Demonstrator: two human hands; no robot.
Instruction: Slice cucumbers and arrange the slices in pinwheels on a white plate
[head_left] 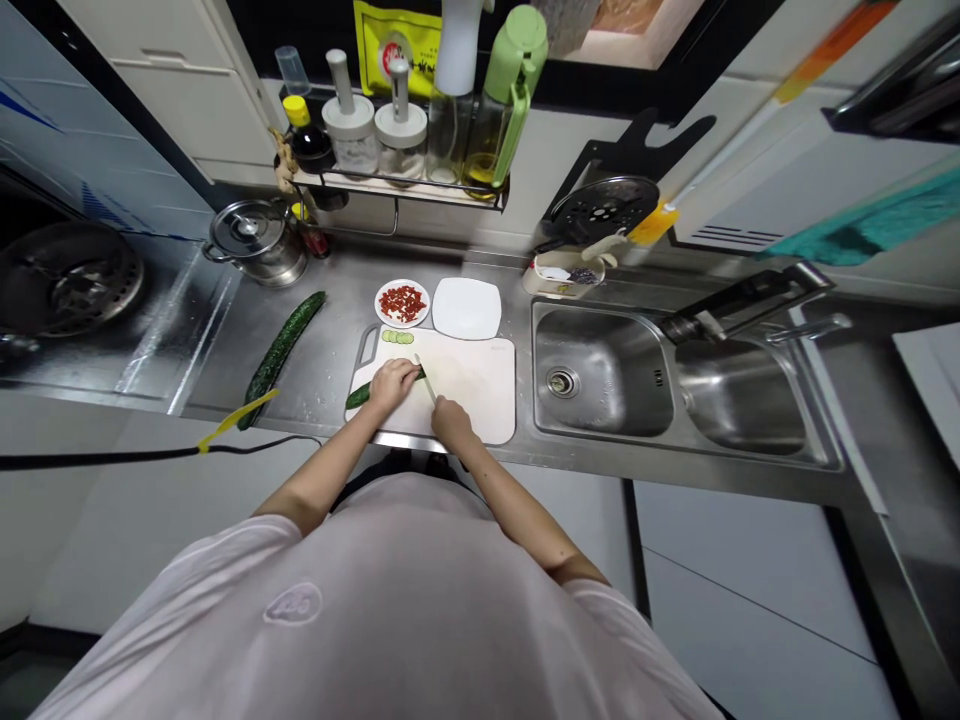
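My left hand (393, 384) is closed over a piece of dark green cucumber (358, 397) lying on the white cutting board (487, 395). The fingers hide the middle of the cucumber, while its cut end shows just past them. In my right hand (451, 424) is the handle of a knife (428, 382), its blade standing against that cut end. Several thin cucumber slices (397, 337) lie in a row near the board's top left corner. Behind the board are a white plate (466, 308) and a small dish (380, 312) of chopped red pieces.
A whole cucumber (283, 345) lies left of the board. Further left stand a lidded steel pot (259, 245) and a wok (67, 280). To the right is a double sink (600, 370) with a faucet (750, 305). A rack (405, 188) of bottles and jars hangs above the counter.
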